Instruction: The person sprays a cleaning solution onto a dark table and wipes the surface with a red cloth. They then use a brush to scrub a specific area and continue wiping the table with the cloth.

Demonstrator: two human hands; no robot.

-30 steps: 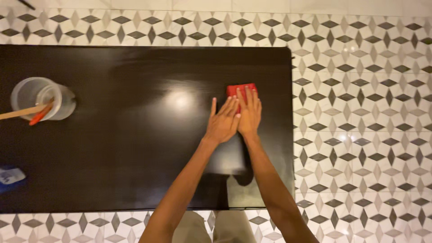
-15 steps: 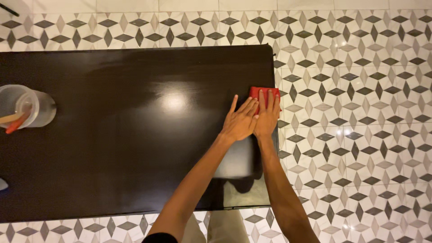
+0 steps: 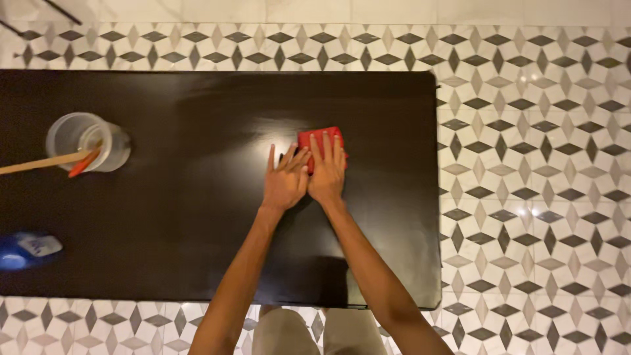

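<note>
- Our right hand [image 3: 327, 176] presses flat, fingers spread, on a red cloth [image 3: 320, 141] on the dark worktop [image 3: 197, 230].
- Our left hand [image 3: 284, 183] lies flat, touching it, grip apart.

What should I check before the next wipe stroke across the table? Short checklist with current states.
1. Right hand flat on red cloth: ok.
2. Left hand on the cloth too: cannot tell; it lies beside the right hand, fingertips at the cloth's edge.
3. Cloth fully on the black table, away from its edges: ok.
4. Clear cup holding sticks stands apart from the hands, far left: ok.
5. Blue object at the left edge, blurred: cannot tell.
</note>
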